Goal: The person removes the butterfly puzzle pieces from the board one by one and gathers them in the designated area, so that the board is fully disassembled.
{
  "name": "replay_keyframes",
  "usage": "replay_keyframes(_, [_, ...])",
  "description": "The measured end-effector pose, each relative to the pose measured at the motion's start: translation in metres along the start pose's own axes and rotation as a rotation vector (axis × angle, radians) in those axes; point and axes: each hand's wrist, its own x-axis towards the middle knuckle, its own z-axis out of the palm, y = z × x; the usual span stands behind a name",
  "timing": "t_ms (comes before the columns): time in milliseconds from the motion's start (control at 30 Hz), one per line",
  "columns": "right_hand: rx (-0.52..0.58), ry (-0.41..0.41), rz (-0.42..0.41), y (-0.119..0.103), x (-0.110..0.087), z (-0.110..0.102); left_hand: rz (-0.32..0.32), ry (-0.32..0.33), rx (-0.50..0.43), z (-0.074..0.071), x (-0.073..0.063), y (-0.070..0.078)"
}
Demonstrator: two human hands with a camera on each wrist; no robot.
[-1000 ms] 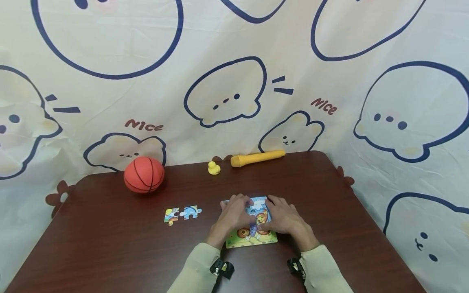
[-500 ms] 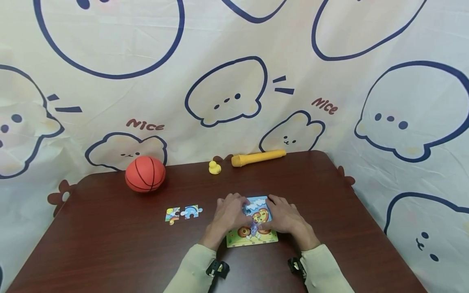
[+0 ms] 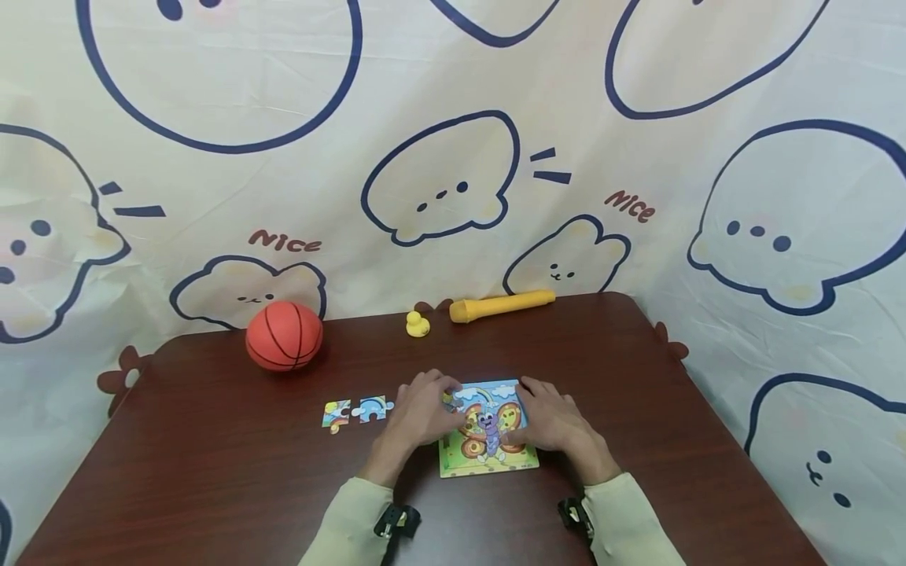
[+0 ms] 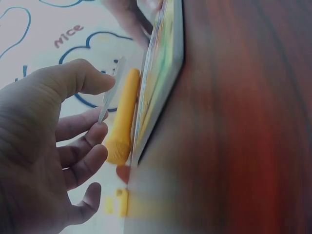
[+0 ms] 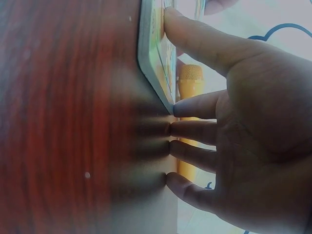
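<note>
My left hand (image 3: 423, 410) pinches a puzzle piece (image 4: 112, 90) between thumb and fingers. Edge-on in the left wrist view, this thin piece stands a little off the board; the head view shows only a bit of it. Beneath and beside both hands lies a jigsaw puzzle board (image 3: 490, 457) with a butterfly picture, its upper left part covered by my left hand. My right hand (image 3: 555, 417) rests at the board's right side. Its thumb touches the picture, one finger meets the board's corner, and the other fairly straight fingertips touch the table.
Two loose puzzle pieces, a yellow one (image 3: 336, 414) and a blue one (image 3: 371, 408), lie left of the left hand. Along the table's back edge are a red basketball (image 3: 285, 336), a yellow rubber duck (image 3: 417, 324) and a yellow toy microphone (image 3: 501, 306). A printed cloth hangs behind.
My left hand has shifted leftward across the board with the puzzle piece, uncovering the rainbow and the butterfly's left wing. The right hand stays at the board's right side.
</note>
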Motion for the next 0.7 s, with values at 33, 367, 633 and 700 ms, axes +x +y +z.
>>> replay_keyframes(33, [0.002,0.001,-0.002,0.000,0.000,0.000,0.000,0.003,0.000,-0.001,-0.001,-0.003])
replay_keyframes(367, [0.016,0.002,0.005,0.000,-0.001,0.000,-0.039,0.022,-0.004,-0.015,-0.002,-0.029])
replay_keyframes(633, [0.009,0.003,0.003,0.002,0.000,0.000,-0.067,-0.002,-0.004,-0.024,-0.003,-0.053])
replay_keyframes(700, [0.010,0.002,0.002,0.002,-0.001,0.000,-0.074,-0.013,-0.006,-0.026,-0.004,-0.058])
